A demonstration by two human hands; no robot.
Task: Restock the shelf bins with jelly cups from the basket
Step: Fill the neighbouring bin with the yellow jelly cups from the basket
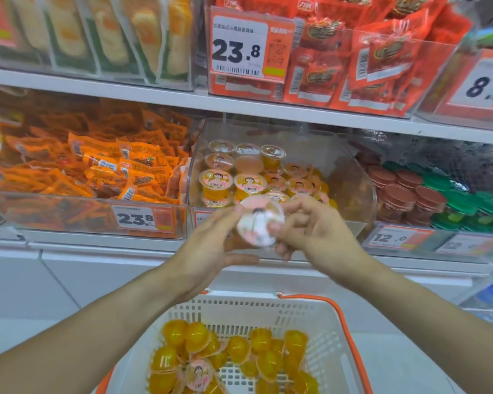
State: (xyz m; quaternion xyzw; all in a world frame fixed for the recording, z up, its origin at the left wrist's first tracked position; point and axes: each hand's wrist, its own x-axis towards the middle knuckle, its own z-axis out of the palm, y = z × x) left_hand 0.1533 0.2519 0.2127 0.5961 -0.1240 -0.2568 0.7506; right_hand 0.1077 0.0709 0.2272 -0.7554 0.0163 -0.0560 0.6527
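Note:
A jelly cup [259, 223] with a pink cartoon lid is held up in front of the clear shelf bin [350, 177], lid facing me. My right hand [310, 231] pinches its right edge with curled fingers. My left hand [211, 248] lies with straight fingers against the cup's left side and underside. The bin holds several jelly cups [249, 182], stacked at its left and middle. Below, a white basket with orange rim [336, 308] contains several orange jelly cups [234, 354], most lying upside down.
A bin of orange snack packets [103, 166] stands left of the jelly bin, and a bin of red and green lidded cups [427, 194] right of it. Price tags [141, 218] front the bins. The upper shelf [182, 100] overhangs the bins with red packets.

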